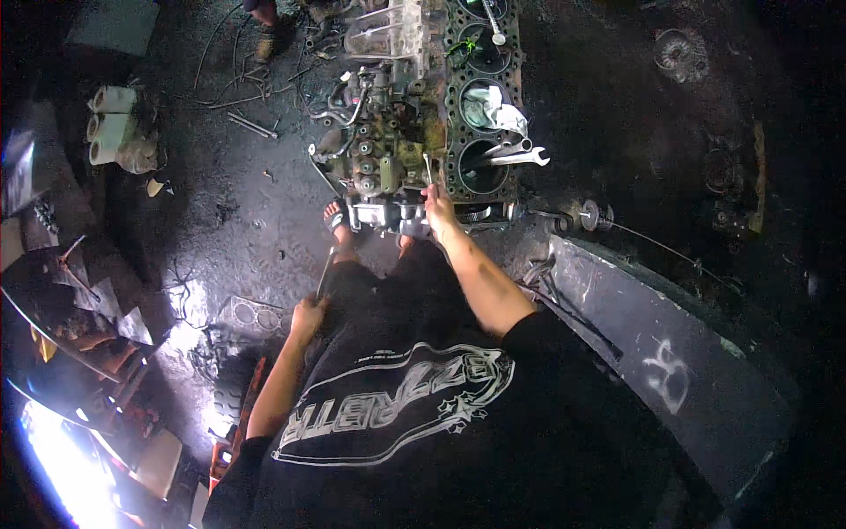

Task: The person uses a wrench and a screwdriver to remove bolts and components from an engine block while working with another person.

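Observation:
Before me stands a greasy engine block with a row of open cylinder bores. My right hand is closed around a slim metal wrench, its far end against the block's side, left of the nearest bore. Low beside my left leg, my left hand grips a long, thin metal tool pointing upward; its exact kind is unclear. A combination wrench lies across the nearest bore. White rag fills the bore beyond it. Left of my right hand sits the injection pump.
A long grey metal panel leans at the right. On the dark, oily floor are metal rods, a gasket and a round metal part. Pale cylinders stand at the left. Another person's foot shows at the far left.

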The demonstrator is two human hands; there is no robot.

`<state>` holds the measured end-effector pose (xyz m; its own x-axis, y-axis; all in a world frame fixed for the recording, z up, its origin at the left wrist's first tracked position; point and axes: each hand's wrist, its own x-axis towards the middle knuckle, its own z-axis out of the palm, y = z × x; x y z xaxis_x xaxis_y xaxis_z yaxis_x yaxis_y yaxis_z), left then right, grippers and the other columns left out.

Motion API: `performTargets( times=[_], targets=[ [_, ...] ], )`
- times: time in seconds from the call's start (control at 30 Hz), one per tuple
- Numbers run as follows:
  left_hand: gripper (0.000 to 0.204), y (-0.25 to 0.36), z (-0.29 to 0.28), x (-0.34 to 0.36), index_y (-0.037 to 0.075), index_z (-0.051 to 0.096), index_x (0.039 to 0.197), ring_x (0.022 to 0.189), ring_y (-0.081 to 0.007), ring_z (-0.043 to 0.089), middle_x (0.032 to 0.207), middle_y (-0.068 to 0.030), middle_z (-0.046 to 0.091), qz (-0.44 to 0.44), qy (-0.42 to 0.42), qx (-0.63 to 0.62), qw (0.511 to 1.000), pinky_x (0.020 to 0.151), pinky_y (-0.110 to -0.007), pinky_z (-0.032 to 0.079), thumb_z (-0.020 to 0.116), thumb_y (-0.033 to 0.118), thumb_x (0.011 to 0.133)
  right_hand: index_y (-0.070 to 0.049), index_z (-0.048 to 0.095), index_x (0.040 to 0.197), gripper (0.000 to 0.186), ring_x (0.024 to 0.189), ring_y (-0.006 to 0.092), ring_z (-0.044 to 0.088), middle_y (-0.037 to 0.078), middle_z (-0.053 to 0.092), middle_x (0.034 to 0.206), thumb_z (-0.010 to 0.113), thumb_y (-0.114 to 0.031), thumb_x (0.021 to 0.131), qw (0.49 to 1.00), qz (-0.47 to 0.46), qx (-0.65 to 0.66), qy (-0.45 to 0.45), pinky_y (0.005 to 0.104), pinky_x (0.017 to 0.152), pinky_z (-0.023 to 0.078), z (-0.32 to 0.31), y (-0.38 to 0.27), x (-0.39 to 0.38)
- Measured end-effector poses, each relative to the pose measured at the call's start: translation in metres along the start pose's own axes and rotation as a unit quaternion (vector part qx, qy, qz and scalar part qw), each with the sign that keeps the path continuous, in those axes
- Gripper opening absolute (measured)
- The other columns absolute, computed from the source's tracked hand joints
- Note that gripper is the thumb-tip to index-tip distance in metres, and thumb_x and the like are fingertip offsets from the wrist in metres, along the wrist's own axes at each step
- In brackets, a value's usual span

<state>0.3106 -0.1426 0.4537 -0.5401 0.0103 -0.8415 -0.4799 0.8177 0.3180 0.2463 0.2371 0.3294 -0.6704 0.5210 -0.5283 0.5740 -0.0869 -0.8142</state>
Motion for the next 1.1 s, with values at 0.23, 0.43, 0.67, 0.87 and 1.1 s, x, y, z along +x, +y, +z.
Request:
performTargets(
  times=[0.23, 0.43, 0.67, 0.87, 1.1],
  targets=[
    [0.049, 0.016, 0.001, -0.005, -0.003, 0.064, 0.111, 0.105, -0.0439, 0.062, 0.103, -0.0315, 0.064, -0.004, -0.002, 0.051, 0.999, 0.089, -0.047, 0.048, 0.061, 0.04, 0.088, -0.012, 0.059, 0.1, 0.036, 0.057, 0.0061, 0.038, -0.005, 0.048, 0.072, 0.049, -0.047, 0.099, 0.994, 0.09, 0.045, 0.034, 0.0232, 0.049, 0.033, -0.001, 0.001, -0.005],
    [0.05, 0.009, 0.003, -0.003, -0.003, 0.064, 0.112, 0.106, -0.0439, 0.061, 0.103, -0.0314, 0.065, -0.012, -0.019, 0.044, 0.999, 0.089, -0.048, 0.048, 0.06, 0.041, 0.089, -0.011, 0.059, 0.104, 0.039, 0.076, 0.0135, 0.047, 0.001, 0.056, 0.09, 0.045, -0.046, 0.1, 0.999, 0.025, 0.008, 0.048, 0.0327, 0.073, 0.044, 0.012, 0.005, 0.002],
    [0.051, 0.02, -0.001, -0.006, -0.002, 0.063, 0.113, 0.107, -0.0439, 0.061, 0.106, -0.0312, 0.064, -0.01, -0.037, 0.051, 0.998, 0.09, -0.048, 0.048, 0.059, 0.044, 0.09, -0.006, 0.058, 0.098, 0.035, 0.082, 0.0191, 0.055, 0.007, 0.06, 0.092, 0.045, -0.039, 0.1, 0.99, -0.01, 0.02, 0.143, 0.0359, 0.075, 0.045, 0.021, 0.023, 0.01],
    [0.048, 0.023, -0.011, -0.015, 0.0, 0.064, 0.114, 0.108, -0.0422, 0.061, 0.109, -0.028, 0.065, 0.005, -0.036, 0.082, 0.996, 0.09, -0.046, 0.048, 0.057, 0.04, 0.09, -0.004, 0.06, 0.092, 0.037, 0.09, 0.036, 0.059, 0.017, 0.063, 0.095, 0.04, -0.034, 0.101, 0.961, -0.03, -0.082, 0.263, 0.0438, 0.084, 0.045, 0.046, 0.001, 0.007],
    [0.055, -0.003, -0.014, -0.01, 0.0, 0.061, 0.121, 0.111, -0.0418, 0.06, 0.113, -0.0295, 0.063, -0.04, -0.053, 0.059, 0.996, 0.093, -0.046, 0.047, 0.057, 0.044, 0.09, -0.004, 0.06, 0.094, 0.033, 0.087, 0.037, 0.059, 0.018, 0.063, 0.09, 0.043, -0.033, 0.098, 0.965, 0.048, 0.021, 0.256, 0.0461, 0.08, 0.045, 0.063, -0.031, -0.01]
  ],
)
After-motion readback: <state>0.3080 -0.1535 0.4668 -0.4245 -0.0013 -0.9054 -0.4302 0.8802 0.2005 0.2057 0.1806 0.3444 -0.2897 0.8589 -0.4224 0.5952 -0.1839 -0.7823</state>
